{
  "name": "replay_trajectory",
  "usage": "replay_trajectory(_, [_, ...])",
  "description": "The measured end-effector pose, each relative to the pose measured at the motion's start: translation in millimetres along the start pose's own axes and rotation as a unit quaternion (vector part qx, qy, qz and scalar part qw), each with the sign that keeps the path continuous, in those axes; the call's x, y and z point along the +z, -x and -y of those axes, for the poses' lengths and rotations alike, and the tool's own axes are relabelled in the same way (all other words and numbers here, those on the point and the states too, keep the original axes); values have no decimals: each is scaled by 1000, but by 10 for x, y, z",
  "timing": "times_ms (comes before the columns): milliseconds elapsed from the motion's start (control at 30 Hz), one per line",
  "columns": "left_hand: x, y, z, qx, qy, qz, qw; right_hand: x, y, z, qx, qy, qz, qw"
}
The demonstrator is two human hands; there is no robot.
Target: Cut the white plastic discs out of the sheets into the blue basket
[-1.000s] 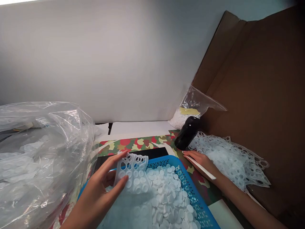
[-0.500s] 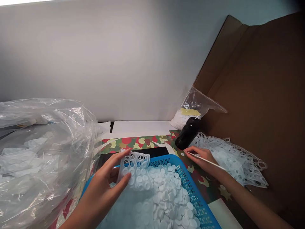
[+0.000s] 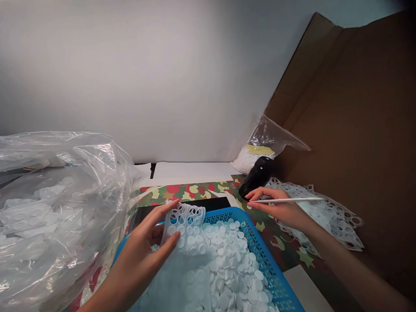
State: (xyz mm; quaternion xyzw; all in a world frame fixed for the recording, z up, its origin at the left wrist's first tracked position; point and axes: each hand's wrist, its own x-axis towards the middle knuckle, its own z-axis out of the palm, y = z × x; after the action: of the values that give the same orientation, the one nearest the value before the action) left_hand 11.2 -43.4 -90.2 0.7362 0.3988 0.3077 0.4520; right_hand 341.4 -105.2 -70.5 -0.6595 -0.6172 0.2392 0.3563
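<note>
My left hand (image 3: pixel 152 242) grips a translucent plastic sheet (image 3: pixel 191 240) between thumb and fingers. Open rings run along the sheet's far end, and white round discs sit in rows lower down. Under it is a blue basket (image 3: pixel 260 251) with a heap of loose white discs (image 3: pixel 230 268). Past the basket's far right corner, my right hand (image 3: pixel 276 206) pinches a thin white stick (image 3: pixel 292 200), which lies almost level. A single white disc (image 3: pixel 249 206) shows right by my right fingertips; whether they touch it I cannot tell.
A large clear plastic bag (image 3: pixel 65 216) of white pieces fills the left side. A black cylindrical object (image 3: pixel 258 175) leans before a smaller clear bag (image 3: pixel 250 158) with a yellow label. Ringed plastic sheets (image 3: pixel 338 216) pile up by the cardboard (image 3: pixel 351 121) at right.
The stick has swung from a slant to nearly level as my right hand turned and shifted slightly. My left hand keeps its hold on the sheet, almost still.
</note>
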Motion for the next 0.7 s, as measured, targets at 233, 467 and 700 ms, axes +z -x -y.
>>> replay_trajectory(233, [1,15,34,-6,-17,7,1000,73,-42,-731,97,-8,2,995])
replay_trajectory(467, [-2,19,42,-3,-23,5,1000,141,-3,-843,122,-25,-12,992])
replay_trajectory(700, [2,17,19,-8,-4,8,1000,126,43,-404,84,-76,-51,992])
